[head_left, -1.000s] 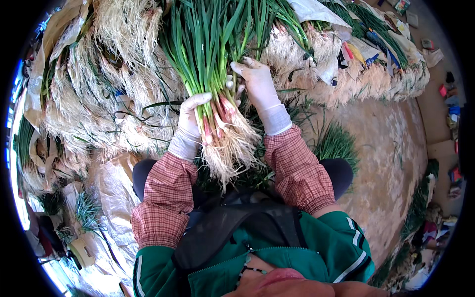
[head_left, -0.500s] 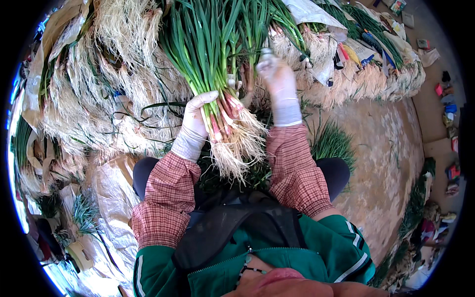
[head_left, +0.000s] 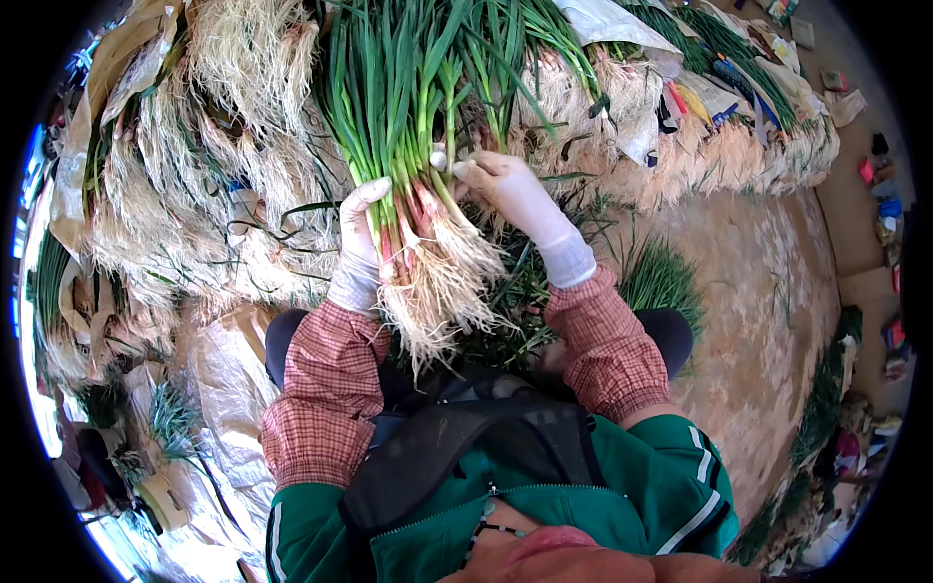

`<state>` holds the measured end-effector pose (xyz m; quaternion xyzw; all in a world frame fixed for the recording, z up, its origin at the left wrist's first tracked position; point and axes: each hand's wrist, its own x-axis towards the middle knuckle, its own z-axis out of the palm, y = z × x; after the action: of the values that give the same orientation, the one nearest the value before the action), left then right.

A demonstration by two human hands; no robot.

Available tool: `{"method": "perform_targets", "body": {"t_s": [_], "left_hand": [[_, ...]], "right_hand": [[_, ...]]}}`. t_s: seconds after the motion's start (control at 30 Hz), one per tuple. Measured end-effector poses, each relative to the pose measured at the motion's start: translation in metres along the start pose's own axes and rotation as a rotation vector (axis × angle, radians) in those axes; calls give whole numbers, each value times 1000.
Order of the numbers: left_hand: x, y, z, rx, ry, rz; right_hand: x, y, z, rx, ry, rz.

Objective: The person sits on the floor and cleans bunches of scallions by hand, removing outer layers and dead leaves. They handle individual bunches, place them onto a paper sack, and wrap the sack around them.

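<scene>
My left hand [head_left: 358, 243], in a whitish glove, is wrapped round a bunch of green garlic [head_left: 413, 194]. The thumb lies across the near side and fingertips come round the far side. Green leaves point away from me, and the reddish stalk bases and long pale roots hang toward my lap. At the right side of the bunch, my gloved right hand [head_left: 525, 202] is closed in a pinch at an outer green garlic stalk. Just what lies between its fingertips is partly hidden.
Heaped green garlic with pale roots [head_left: 136, 214] lies beyond and to my left; more [head_left: 719, 160] lies at the far right, partly under sheeting. Cut green leaves [head_left: 661, 282] sit by my right knee. Brown ground [head_left: 748, 360] spreads to the right, light plastic sheeting [head_left: 228, 379] to the left.
My right hand has come down and left, from above to the bunch's right side. The bunch and my left hand have shifted slightly left.
</scene>
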<state>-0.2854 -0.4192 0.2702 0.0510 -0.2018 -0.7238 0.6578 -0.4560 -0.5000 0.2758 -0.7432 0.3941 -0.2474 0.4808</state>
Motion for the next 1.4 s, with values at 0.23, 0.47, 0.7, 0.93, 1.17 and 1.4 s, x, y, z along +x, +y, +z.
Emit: {"method": "perform_targets", "body": {"t_s": [0.23,0.47,0.7,0.93,1.17,1.4], "left_hand": [[-1,-3,-1,24,-6,-10],[-3,-6,1,-3,40,-30],[-2,-2,-1,37,43,-78],[2,2,-24,20,33,-202],[1,-9,-20,-6,73,-106],[-6,-10,-12,-65,-29,-214]], "right_hand": [[-61,33,-45,635,123,-111],[-67,40,-19,-154,468,-43],[46,15,-10,-943,485,1],[43,14,4,-294,262,1],[21,25,42,1289,260,195],[-4,-4,30,1375,180,268]]}}
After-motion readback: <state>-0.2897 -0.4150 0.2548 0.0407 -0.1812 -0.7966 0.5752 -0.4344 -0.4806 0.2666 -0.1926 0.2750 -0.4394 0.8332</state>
